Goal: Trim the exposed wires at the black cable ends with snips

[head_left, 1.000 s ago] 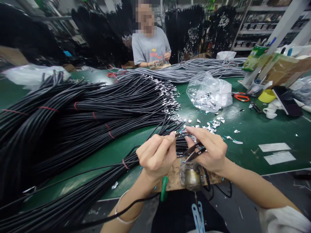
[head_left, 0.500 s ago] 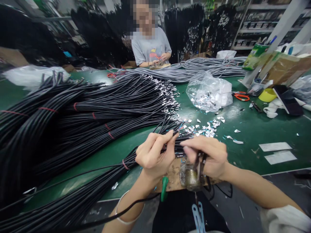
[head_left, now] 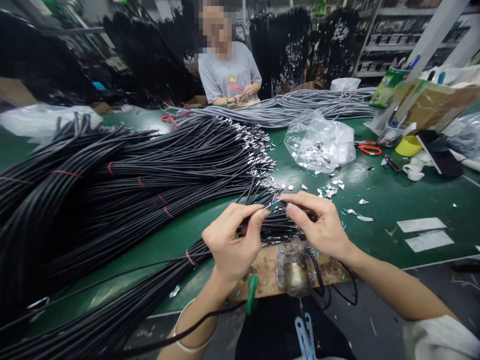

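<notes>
My left hand [head_left: 234, 235] pinches the end of a black cable [head_left: 210, 315] between thumb and forefinger; the cable trails back under the wrist. From that end come thin blue and reddish wires [head_left: 276, 201]. My right hand [head_left: 320, 222] meets them from the other side, its thumb and forefinger closed around the wire tips. A dark shape sits inside its curled fingers, too hidden to name. Below both hands, a wooden board [head_left: 262, 265] carries a round brass-coloured device [head_left: 295, 272] wrapped in clear plastic.
Bundles of black cables [head_left: 180, 170] cover the left of the green table [head_left: 375, 200]. Grey cables [head_left: 292, 105] lie behind. A clear plastic bag [head_left: 320, 140], orange-handled scissors [head_left: 369, 147] and foil scraps [head_left: 332, 189] are to the right. A person [head_left: 230, 75] works opposite.
My right hand has risen and moved slightly left, its fingers now at the wire tips. The dark tool seen in it earlier no longer shows clearly. The board's device is less covered.
</notes>
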`<control>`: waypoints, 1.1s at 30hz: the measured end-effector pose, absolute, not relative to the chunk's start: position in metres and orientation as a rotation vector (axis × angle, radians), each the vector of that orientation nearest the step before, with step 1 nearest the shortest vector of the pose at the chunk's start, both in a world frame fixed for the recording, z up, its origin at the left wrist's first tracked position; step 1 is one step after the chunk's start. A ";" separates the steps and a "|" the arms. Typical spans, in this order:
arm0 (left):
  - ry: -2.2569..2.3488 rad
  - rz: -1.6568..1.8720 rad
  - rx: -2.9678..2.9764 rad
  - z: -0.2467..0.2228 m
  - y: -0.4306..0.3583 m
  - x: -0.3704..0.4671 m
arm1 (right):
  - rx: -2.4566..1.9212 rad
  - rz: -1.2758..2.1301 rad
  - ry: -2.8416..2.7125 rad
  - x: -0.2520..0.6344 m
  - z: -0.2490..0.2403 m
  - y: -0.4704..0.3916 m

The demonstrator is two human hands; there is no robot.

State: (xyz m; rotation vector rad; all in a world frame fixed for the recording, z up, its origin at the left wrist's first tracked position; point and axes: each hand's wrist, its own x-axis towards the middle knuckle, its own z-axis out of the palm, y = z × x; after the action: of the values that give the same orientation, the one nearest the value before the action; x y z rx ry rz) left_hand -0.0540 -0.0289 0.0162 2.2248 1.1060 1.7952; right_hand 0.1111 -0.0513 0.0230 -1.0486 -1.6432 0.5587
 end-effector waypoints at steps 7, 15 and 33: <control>0.962 2.010 2.251 0.015 -0.028 -0.052 | -0.999 0.694 -1.598 0.112 0.024 -0.049; 0.891 2.139 2.412 0.011 -0.027 -0.052 | -0.995 0.595 -1.652 0.112 0.026 -0.050; 0.815 2.209 2.563 0.011 -0.024 -0.050 | -1.041 0.590 -1.659 0.111 0.026 -0.051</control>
State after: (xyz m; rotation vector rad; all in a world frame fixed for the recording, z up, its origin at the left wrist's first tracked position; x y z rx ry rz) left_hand -0.0504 -0.0243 0.0115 2.5630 0.8153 2.2088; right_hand 0.1110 -0.0511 0.0264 -1.0414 -1.6589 0.5900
